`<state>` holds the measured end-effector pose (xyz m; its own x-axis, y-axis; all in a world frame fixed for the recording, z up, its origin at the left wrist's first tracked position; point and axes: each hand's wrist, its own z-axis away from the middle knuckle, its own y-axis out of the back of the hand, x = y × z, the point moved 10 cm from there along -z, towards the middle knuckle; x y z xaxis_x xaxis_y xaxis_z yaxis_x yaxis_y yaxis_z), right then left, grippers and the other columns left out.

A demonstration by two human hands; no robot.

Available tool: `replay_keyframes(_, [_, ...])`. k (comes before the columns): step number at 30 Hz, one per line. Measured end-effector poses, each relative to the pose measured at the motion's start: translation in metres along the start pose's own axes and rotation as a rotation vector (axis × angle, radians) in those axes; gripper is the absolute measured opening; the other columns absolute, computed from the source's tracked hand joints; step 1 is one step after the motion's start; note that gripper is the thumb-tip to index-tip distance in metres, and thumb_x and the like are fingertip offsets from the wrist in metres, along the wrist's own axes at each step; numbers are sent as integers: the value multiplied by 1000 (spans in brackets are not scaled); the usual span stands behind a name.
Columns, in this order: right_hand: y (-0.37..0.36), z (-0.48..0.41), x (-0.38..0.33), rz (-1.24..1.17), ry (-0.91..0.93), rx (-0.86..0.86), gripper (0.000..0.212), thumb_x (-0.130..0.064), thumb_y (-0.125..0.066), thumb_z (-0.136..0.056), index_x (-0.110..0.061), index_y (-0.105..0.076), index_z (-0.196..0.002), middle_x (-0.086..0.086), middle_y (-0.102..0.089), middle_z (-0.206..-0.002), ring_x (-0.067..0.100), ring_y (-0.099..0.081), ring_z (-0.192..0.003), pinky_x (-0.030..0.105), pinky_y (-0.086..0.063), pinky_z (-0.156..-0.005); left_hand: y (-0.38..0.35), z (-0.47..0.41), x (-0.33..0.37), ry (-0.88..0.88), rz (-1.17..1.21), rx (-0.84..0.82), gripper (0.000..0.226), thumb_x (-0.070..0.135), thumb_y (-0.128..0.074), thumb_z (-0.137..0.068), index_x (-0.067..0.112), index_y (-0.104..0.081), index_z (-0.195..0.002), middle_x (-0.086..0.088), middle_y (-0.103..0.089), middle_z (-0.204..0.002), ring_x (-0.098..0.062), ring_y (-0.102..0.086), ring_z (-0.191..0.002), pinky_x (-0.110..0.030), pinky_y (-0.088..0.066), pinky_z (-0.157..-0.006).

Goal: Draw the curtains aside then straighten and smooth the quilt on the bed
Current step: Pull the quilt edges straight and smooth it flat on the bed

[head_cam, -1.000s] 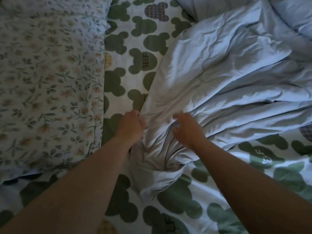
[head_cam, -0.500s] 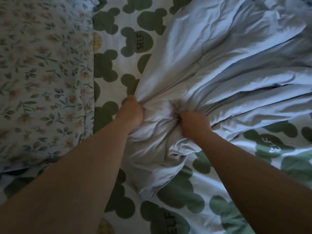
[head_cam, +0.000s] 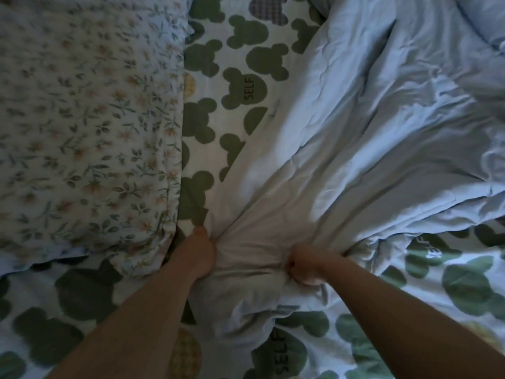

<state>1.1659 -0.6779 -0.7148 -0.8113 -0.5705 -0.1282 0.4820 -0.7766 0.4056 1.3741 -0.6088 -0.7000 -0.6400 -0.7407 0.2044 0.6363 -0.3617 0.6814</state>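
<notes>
- The pale blue quilt (head_cam: 369, 138) lies crumpled on the bear-print sheet (head_cam: 235, 64), its long folds fanning from upper right down to a gathered corner beside the floral pillow (head_cam: 82, 119).
- Over the last second that corner has shifted toward the pillow, so straightening looks begun.
- The left hand (head_cam: 198, 255) and right hand (head_cam: 303, 266) are each fisted on bunched quilt.

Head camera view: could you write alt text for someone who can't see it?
Two bare hands, left hand and right hand, each grip bunched folds of a crumpled pale blue quilt on a bed. Beneath lies a white sheet with green bear-head shapes; a floral pillow sits at left.
</notes>
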Motion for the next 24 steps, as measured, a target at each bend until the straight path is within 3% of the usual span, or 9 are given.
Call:
replay_keyframes(2, [46,-1,3,-121,-17,242,28,-20,-48,-95,-4,-63,-113,14,-61,-118,30,-58,-108,33,-44,-87,19,-5,14,-36,128,22,27,20,-46,-96,1,-50,-115,-14,-59,-110,-33,-55,-111,-30,-41,-81])
replay_keyframes(4, [98,5,11,-345,-49,592,26,-20,-42,-96,-9,-60,-111,14,-59,-117,32,-57,-110,34,-44,-89,37,-15,38,-102,255,49,29,27,-52,-92,2,-55,-106,-10,-61,-98,-31,-59,-101,-30,-42,-76])
replay_keyframes(6, [136,16,13,-513,-40,809,28,-20,-43,-97,-14,-54,-122,12,-52,-125,29,-55,-109,35,-44,-90,48,-31,54,-63,385,69,45,38,-47,-94,0,-53,-118,-14,-60,-111,-31,-58,-100,-31,-40,-77])
replay_keyframes(9, [180,20,3,-557,43,949,41,-21,-45,-98,-19,-41,-139,7,-36,-142,24,-54,-116,35,-46,-97,56,-53,67,2,550,116,54,41,-36,-99,-5,-53,-122,-21,-58,-120,-35,-57,-104,-31,-38,-76])
replay_keyframes(14, [226,3,-31,-320,167,955,42,-23,-41,-100,-12,-41,-140,6,-29,-152,25,-34,-135,36,-33,-107,58,-56,82,-104,673,144,29,31,-53,-93,5,-59,-104,-5,-58,-85,-13,-50,-66,-24,-34,-52])
replay_keyframes(17, [221,-29,-34,-275,77,768,46,-37,-44,-97,-9,-48,-133,12,-51,-135,29,-47,-124,37,-39,-99,52,-53,83,-185,598,107,21,30,-63,-86,11,-58,-93,1,-58,-78,-11,-52,-65,-25,-35,-52])
replay_keyframes(21, [193,-56,-6,-521,-160,653,69,-56,-61,-78,-5,-55,-124,14,-60,-118,30,-58,-109,37,-49,-91,38,-54,81,-260,552,11,21,26,-70,-83,10,-57,-83,-2,-58,-77,-14,-52,-68,-25,-33,-53])
replay_keyframes(22, [188,-57,1,-561,-213,641,71,-54,-65,-76,-3,-54,-125,15,-58,-120,30,-58,-109,38,-50,-90,37,-53,82,-279,547,0,24,26,-72,-82,11,-54,-77,-1,-55,-73,-13,-49,-66,-24,-31,-52])
replay_keyframes(24, [186,-60,12,-581,-276,646,52,-32,-63,-82,-2,-52,-124,15,-58,-121,30,-58,-110,33,-49,-85,36,-54,81,-291,553,-11,34,25,-74,-80,16,-45,-65,2,-46,-65,-10,-41,-59,-24,-27,-51])
